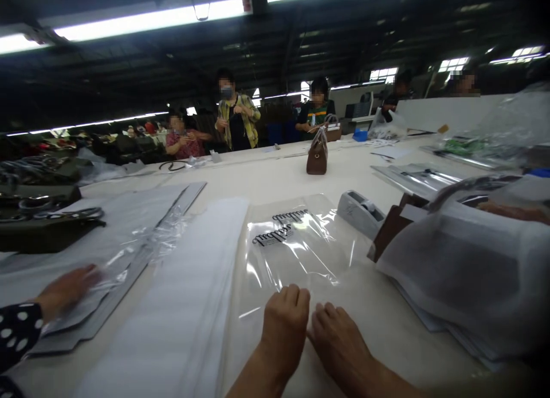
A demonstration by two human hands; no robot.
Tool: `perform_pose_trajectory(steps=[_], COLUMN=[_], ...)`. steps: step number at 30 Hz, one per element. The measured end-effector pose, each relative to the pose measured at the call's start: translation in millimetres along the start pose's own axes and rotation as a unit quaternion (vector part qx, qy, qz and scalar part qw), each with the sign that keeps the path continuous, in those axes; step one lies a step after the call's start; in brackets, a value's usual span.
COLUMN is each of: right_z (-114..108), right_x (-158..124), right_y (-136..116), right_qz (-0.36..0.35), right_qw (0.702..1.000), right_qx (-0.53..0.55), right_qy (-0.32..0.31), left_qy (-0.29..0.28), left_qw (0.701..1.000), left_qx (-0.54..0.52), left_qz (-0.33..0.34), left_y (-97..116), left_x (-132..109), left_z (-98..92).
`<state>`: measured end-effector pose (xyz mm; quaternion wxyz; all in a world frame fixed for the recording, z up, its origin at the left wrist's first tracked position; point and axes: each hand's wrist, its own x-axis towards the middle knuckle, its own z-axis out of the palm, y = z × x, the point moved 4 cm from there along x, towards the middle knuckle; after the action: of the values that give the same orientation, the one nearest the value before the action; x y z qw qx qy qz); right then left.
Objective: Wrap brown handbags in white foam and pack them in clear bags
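A stack of clear plastic bags [279,266] with black lettering lies flat on the table in front of me. My left hand [287,320] is closed in a fist, its fingertips pinching the near part of the top bag. Close beside it, my right hand [339,338] has curled fingers, also closed at the bag's near edge; its fingertips are partly hidden. To the left of the bags lies a stack of white foam sheets [172,306]. A grey tape dispenser [360,213] stands just beyond the bags to the right.
A co-worker's blurred hand [71,289] rests over grey sheets [141,215] at left. At right, a white-wrapped brown bag [455,266] sits on more sheets. A small brown handbag [317,154] stands farther back. Several people are across the table [262,172].
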<state>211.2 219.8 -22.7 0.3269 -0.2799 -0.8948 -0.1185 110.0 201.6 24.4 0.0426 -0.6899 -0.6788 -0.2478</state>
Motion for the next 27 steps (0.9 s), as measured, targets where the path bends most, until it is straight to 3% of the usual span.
perform_pose_trajectory(steps=[6, 11, 17, 27], right_z=[-37, -31, -29, -31], right_x=[10, 13, 20, 32], right_y=[2, 12, 18, 27], right_qz=[-0.076, -0.134, -0.164, -0.208], right_qw=[0.99, 0.985, 0.981, 0.971], right_qx=[0.097, 0.078, 0.07, 0.031], right_qy=[0.076, 0.074, 0.079, 0.114], left_qy=[-0.066, -0.128, -0.173, -0.236], left_qw=[0.973, 0.914, 0.842, 0.785], left_qx=[-0.192, -0.342, -0.444, -0.508], left_qz=[-0.107, -0.179, -0.252, -0.266], left_y=[-17, -27, -26, -32], left_x=[0, -4, -2, 0], left_z=[2.4, 14.4, 16.6, 31.8])
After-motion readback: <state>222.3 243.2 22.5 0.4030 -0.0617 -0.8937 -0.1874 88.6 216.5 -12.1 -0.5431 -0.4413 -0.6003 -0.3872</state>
